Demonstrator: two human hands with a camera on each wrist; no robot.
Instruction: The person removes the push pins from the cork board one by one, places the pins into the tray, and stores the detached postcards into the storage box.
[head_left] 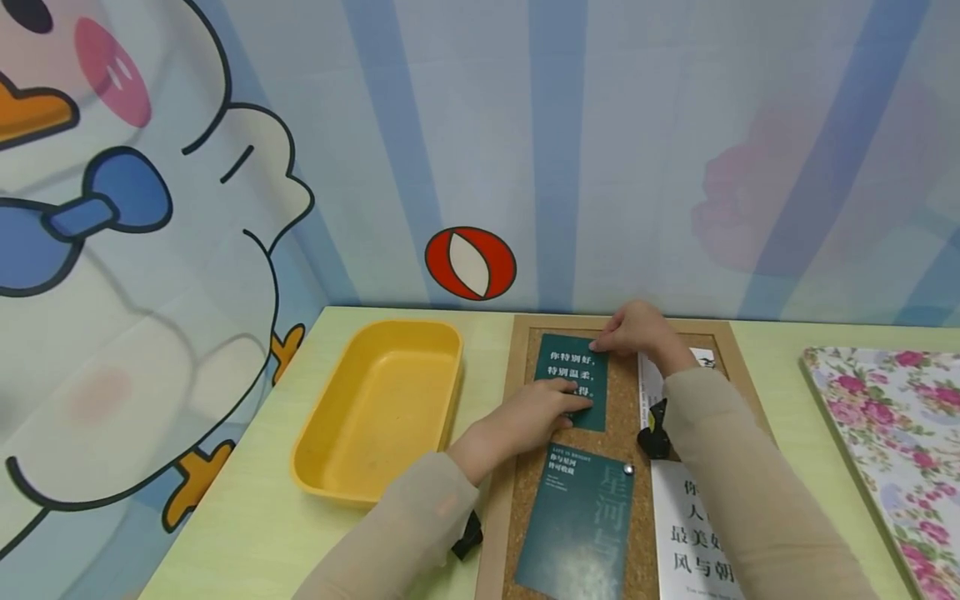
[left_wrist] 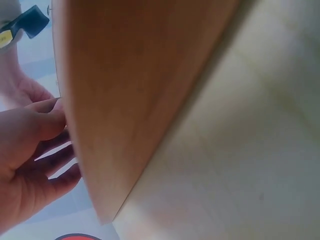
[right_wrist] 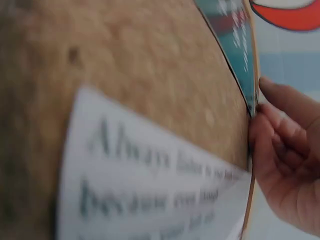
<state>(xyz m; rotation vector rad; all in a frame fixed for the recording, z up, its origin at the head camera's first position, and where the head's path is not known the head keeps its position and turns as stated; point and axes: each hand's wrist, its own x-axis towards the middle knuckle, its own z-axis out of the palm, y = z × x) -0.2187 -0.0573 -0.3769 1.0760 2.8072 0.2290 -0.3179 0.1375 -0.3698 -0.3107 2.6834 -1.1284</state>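
Backdrop: cartoon wall cloth with blue stripes and a duck hangs behind the pale green desk (head_left: pixel 247 517), a red and white oval (head_left: pixel 470 262) printed just above the desk's far edge.
Cork board: wood-framed cork board (head_left: pixel 517 367) lies flat on the desk, reaching from the far edge toward the near edge, between the yellow tray and the floral board.
Small teal card: small teal card (head_left: pixel 573 367) with white characters sits at the board's far left corner, lying on the cork.
My left hand: my left hand (head_left: pixel 528 417) rests on the near edge of the small teal card, fingers (head_left: pixel 573 403) stretched flat and pressing it down; the left wrist view shows only the frame edge and my loosely bent fingers (left_wrist: pixel 47 122).
My right hand: my right hand (head_left: pixel 637 329) is at the card's far right corner, fingertips bunched together on it; I cannot tell whether they pinch something. In the right wrist view the fingers (right_wrist: pixel 285 130) curl at the board's edge.
Large teal card: large teal card (head_left: pixel 581 525) is fixed with a silver pin (head_left: pixel 628 470) nearer the near edge of the board.
White cards: white card (head_left: pixel 693 533) with dark characters lies right of the large teal one, partly under my right sleeve; another white sheet (head_left: pixel 648 379) lies beyond it.
Yellow tray: yellow tray (head_left: pixel 330 475) stands on the desk just left of the board.
Floral board: floral board (head_left: pixel 892 417) lies at the desk's right edge.
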